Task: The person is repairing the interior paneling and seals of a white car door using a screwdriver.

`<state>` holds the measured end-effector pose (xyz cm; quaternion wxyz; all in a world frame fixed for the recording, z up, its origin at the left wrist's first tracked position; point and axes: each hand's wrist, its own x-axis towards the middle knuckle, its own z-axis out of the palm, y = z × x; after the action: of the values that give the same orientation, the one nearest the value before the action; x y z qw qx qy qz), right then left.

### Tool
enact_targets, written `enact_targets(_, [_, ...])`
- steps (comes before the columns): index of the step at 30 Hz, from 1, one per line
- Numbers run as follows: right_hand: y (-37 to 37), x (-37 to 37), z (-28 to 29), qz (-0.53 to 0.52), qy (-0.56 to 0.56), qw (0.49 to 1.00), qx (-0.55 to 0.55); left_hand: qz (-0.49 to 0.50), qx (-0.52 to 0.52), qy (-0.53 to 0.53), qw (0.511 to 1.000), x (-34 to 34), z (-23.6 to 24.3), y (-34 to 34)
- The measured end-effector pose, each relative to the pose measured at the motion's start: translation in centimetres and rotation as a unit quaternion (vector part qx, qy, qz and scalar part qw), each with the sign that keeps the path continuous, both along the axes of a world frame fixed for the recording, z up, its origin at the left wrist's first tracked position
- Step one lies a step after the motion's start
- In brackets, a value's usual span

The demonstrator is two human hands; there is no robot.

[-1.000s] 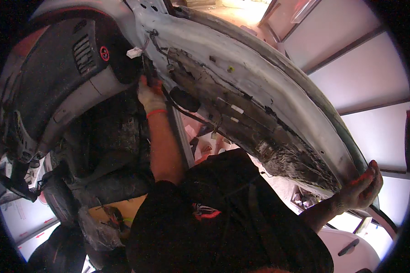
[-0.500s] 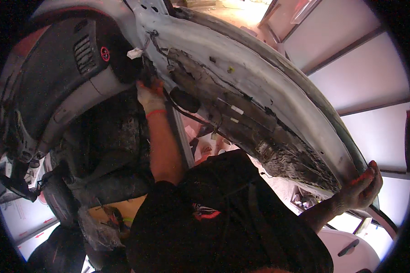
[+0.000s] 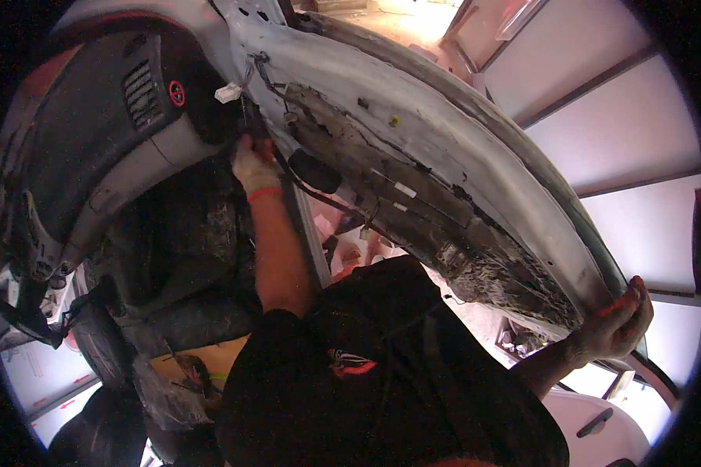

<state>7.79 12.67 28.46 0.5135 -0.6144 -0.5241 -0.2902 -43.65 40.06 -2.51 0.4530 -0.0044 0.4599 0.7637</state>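
A car door (image 3: 436, 144), its trim panel off, stands swung out on the right with its dark inner layer and wiring bare. My left hand (image 3: 255, 167), in a pale work glove with a red cuff, reaches into the gap by the door's hinge side. Its fingers are bent together among dark parts; what they grip is hidden. Close above it hangs a white connector (image 3: 228, 93) on wires (image 3: 262, 70). At the door's far right end, my right hand (image 3: 619, 323) is curled against the edge.
The dashboard (image 3: 78, 132) with a round red-ringed vent (image 3: 177, 93) lies to the left. Below it is the dark footwell (image 3: 179, 233). Clear plastic wrap (image 3: 167, 397) and a yellowish board (image 3: 226, 354) lie at lower left. Pale wall panels (image 3: 600, 132) stand beyond the door.
My left hand has shifted very slightly, its fingers still at the hinge-side gap. My right hand and the door look unmoved.
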Motion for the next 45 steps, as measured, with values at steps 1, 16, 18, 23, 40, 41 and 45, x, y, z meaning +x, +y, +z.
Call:
enact_targets(1, [0.1, -0.2, 0.0, -0.003, 0.004, 1.000, 0.003, 0.025, 0.015, -0.011, 1.000, 0.3, 0.4, -0.2])
enact_targets(16, [0.1, 0.4, 0.0, 0.013, 0.019, 1.000, 0.004, -0.075, -0.001, 0.005, 0.997, -2.4, -2.9, 1.2])
enact_targets(18, [-0.1, 0.5, 0.1, 0.015, 0.009, 1.000, 0.004, -0.063, 0.022, -0.019, 0.998, -2.2, -3.5, 1.4])
enact_targets(23, [0.4, -0.7, 0.1, -0.022, 0.005, 1.000, -0.004, -0.055, 0.101, -0.085, 0.990, -2.2, -3.8, 0.8])
enact_targets(40, [-0.1, 0.7, -0.1, 0.006, 0.009, 1.000, 0.004, -0.025, 0.086, -0.083, 0.993, -0.1, -0.6, 0.2])
enact_targets(41, [-0.1, 0.7, -0.1, 0.004, 0.006, 1.000, 0.004, -0.026, 0.086, -0.083, 0.992, -0.1, -0.7, 0.4])
enact_targets(45, [0.3, 0.2, 0.0, 0.014, 0.017, 1.000, 0.010, -0.062, 0.045, -0.043, 0.996, -2.5, -3.1, 0.8])
